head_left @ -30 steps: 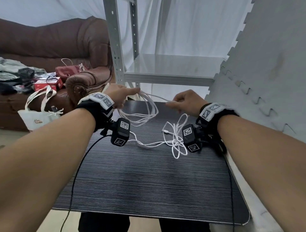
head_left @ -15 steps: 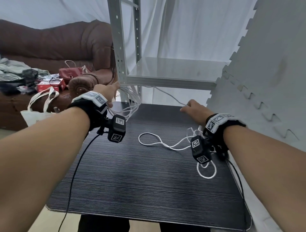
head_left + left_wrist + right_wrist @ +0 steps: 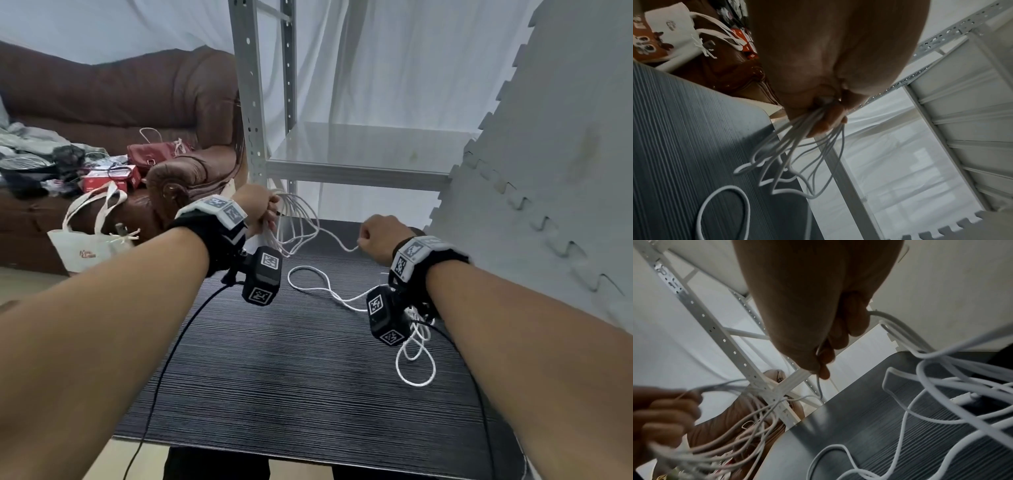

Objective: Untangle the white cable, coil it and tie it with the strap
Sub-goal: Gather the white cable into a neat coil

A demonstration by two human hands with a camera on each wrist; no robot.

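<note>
Head view: left hand (image 3: 255, 205) grips gathered loops of white cable (image 3: 296, 222); right hand (image 3: 376, 236) pinches one strand, slack lying on the dark surface (image 3: 291, 377) beneath both hands.

Tote bag (image 3: 85, 245): you have small reddish print here, too blurred to read.
Wrist bands: only square coded markers, no words.

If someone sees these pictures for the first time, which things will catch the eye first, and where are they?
First the white cable: the left hand grips a bunch of its loops above the far left edge of the dark table, while the right hand pinches one strand at the far right. The rest of it lies loose and tangled on the table under the right wrist. Behind stand a grey metal shelf and, to the left, a brown sofa.
</note>
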